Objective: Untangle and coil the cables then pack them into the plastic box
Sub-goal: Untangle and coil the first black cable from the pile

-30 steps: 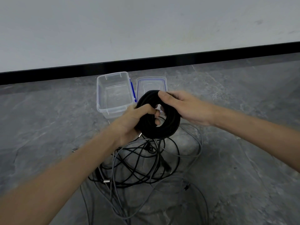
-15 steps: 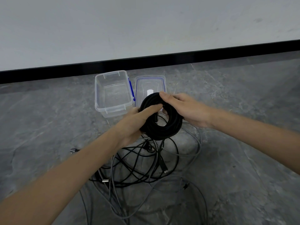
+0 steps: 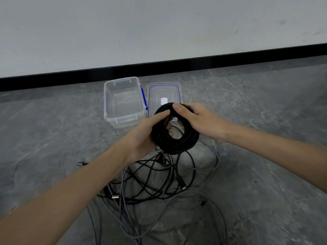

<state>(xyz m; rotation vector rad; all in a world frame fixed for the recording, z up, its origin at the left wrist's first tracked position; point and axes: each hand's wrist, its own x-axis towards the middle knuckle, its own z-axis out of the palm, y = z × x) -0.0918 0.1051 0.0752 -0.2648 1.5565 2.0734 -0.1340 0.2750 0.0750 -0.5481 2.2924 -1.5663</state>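
Plastic box (image 3: 123, 121) open (lid (image 3: 164, 91) beside).

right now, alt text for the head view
A left hand and right hand grip a coiled black cable above a tangle of loose cables on a grey floor. Beyond sit an empty clear plastic box and its lid.

one coil (image 3: 175, 145), one plastic box (image 3: 110, 103), one lid (image 3: 177, 89), one tangle (image 3: 122, 197) — one left hand (image 3: 141, 138), one right hand (image 3: 200, 121)
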